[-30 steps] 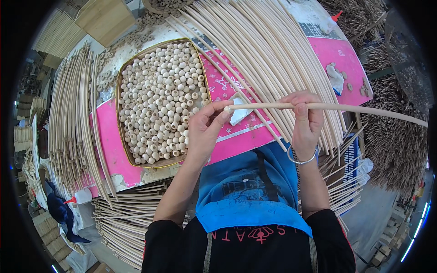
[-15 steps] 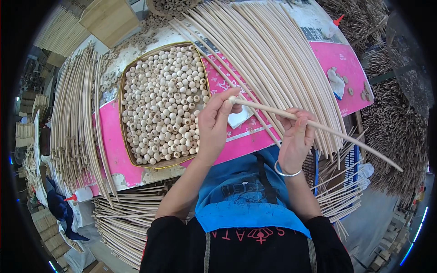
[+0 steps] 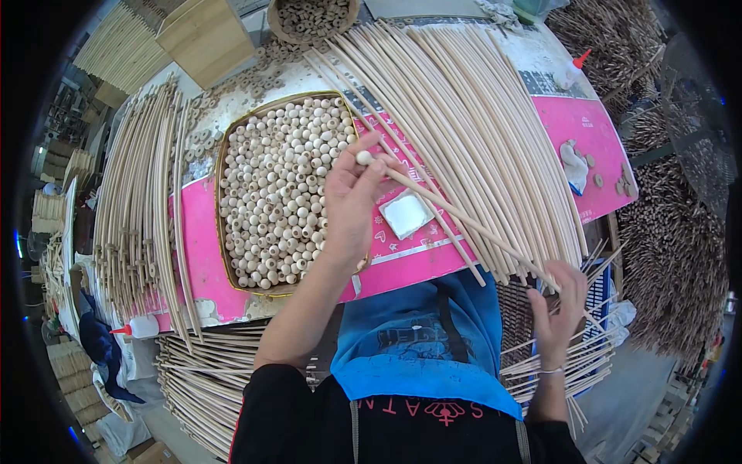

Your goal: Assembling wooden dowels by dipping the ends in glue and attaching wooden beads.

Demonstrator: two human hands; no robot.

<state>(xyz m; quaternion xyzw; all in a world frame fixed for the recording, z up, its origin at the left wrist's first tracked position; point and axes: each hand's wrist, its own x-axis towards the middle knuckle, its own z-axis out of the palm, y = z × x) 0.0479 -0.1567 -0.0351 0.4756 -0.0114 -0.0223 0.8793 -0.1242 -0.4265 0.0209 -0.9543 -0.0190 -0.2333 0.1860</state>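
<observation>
Grey floor; pink-covered tabletop, near edge: tray of beads. Left hand pinches rod, ball; right hand gapes, contact unclear.

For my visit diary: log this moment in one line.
left hand: holds pale wooden rod, round wooden bead at tip | right hand: by rod's other end, contact unclear

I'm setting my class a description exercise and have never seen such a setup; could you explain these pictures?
There is no machine: a person works bare-handed, seen from above by a wide fisheye camera worn on the head, so straight edges bend. The left hand pinches a pale stick near the bead at its end. The right hand is by the other end; whether it touches is unclear. On the pink-covered table are a tray of beads, many sticks and a white square block.
</observation>
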